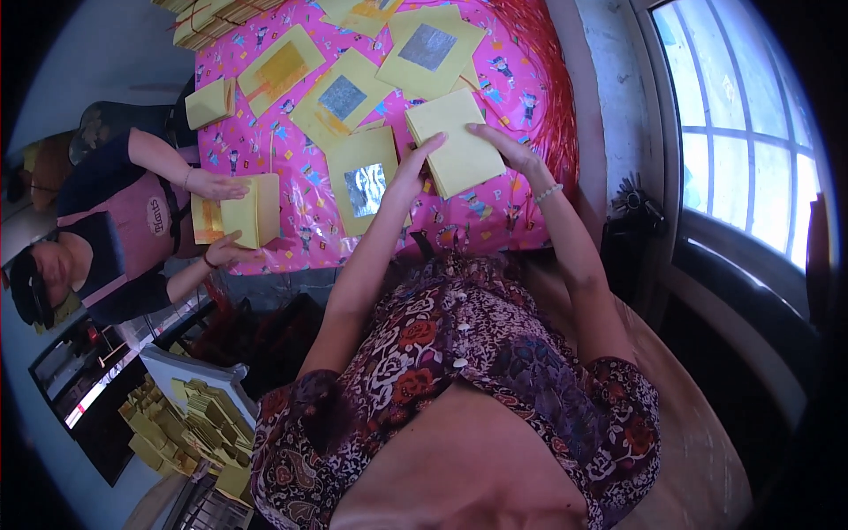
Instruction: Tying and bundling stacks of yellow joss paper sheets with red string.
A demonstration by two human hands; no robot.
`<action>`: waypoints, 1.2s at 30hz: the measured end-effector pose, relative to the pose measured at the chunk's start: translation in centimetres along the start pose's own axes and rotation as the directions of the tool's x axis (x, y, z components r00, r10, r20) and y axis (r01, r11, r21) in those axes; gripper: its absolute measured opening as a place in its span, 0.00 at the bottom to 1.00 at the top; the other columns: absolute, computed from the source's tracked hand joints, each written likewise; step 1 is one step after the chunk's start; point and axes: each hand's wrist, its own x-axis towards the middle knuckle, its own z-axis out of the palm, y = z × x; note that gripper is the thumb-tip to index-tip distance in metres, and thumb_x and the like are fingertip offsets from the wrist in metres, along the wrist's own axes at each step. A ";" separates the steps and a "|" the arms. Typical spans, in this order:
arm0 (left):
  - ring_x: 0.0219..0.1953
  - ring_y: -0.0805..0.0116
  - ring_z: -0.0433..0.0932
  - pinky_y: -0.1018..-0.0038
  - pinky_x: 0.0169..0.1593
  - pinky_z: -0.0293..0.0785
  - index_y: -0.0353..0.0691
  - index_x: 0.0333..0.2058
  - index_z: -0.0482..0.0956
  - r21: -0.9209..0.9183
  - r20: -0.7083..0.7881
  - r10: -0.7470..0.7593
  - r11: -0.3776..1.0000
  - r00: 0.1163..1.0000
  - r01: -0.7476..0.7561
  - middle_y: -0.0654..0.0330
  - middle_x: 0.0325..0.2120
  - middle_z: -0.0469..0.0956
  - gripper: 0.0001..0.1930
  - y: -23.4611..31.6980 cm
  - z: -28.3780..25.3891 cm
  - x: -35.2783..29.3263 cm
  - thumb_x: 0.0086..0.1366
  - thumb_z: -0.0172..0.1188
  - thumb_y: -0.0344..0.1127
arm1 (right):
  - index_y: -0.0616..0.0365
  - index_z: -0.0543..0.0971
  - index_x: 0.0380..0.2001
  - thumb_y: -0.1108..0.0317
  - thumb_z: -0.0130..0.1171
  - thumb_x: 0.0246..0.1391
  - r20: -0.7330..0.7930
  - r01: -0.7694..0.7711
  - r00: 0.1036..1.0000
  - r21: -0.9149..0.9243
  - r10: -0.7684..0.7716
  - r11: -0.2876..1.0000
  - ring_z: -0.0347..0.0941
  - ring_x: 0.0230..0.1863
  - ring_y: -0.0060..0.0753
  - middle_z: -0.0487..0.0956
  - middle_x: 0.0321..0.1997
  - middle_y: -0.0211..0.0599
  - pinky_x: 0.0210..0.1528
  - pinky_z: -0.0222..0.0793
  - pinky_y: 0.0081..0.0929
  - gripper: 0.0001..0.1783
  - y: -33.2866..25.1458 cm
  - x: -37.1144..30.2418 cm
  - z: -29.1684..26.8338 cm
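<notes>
- A pink patterned table (305,225) fills the upper middle, with one barred window (742,132) at 3 o'clock.
- One yellow paper stack (458,146) is held over the table; its sheets are too close to count, and whether it touches the cloth I cannot tell.
- The left hand (411,174) clamps it from 8 o'clock, the right hand (514,155) from 3 o'clock; both thumbs press its top face, the remaining fingers mostly hidden.
- Around the stack, three sheets show silver squares: at 12 (428,46), 10 (342,97) and 8 o'clock (365,190).
- Two gold-patched sheets show, at 11 (375,9) and, farther out, 10 o'clock (278,71).
- Red strings (552,88) hang along the table's edge from 2 o'clock.
- At 9 o'clock one co-worker (128,216) has both hands on one yellow pad (256,212).
</notes>
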 end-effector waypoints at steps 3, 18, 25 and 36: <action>0.46 0.64 0.72 0.67 0.50 0.67 0.38 0.52 0.66 -0.009 0.037 0.001 1.000 0.999 0.000 0.56 0.45 0.72 0.36 0.2 -0.4 0.4 0.49 0.68 0.52 | 0.61 0.68 0.53 0.43 0.51 0.55 -0.048 -0.042 0.998 0.033 0.044 0.999 0.73 0.48 0.26 0.75 0.50 0.38 0.51 0.66 0.23 0.34 -0.6 0.0 0.2; 0.56 0.60 0.63 0.67 0.58 0.59 0.31 0.60 0.49 0.118 -0.192 0.309 0.949 0.931 -0.291 0.48 0.54 0.62 0.46 -1.7 -1.1 1.8 0.51 0.65 0.47 | 0.57 0.64 0.59 0.41 0.47 0.57 -0.359 0.164 0.906 -0.187 -0.223 0.969 0.66 0.56 0.33 0.69 0.57 0.41 0.57 0.60 0.32 0.35 0.2 0.7 -3.9; 0.61 0.52 0.54 0.62 0.61 0.58 0.30 0.63 0.41 0.342 -0.159 0.528 0.822 0.834 -0.455 0.43 0.59 0.48 0.50 0.4 2.2 -2.3 0.52 0.66 0.45 | 0.60 0.76 0.38 0.64 0.59 0.49 -0.556 -0.132 0.407 -0.821 -0.725 0.555 0.77 0.38 0.42 0.79 0.35 0.46 0.40 0.72 0.34 0.14 -0.9 1.4 -12.9; 0.54 0.60 0.59 0.62 0.56 0.58 0.43 0.61 0.54 0.633 -0.243 0.713 0.630 0.658 -0.450 0.52 0.52 0.58 0.36 1.6 1.1 -6.8 0.57 0.61 0.40 | 0.60 0.76 0.33 0.64 0.54 0.49 -0.525 -0.439 0.449 -0.834 -0.723 0.333 0.75 0.41 0.55 0.75 0.41 0.53 0.43 0.73 0.44 0.11 -4.5 5.3 -15.8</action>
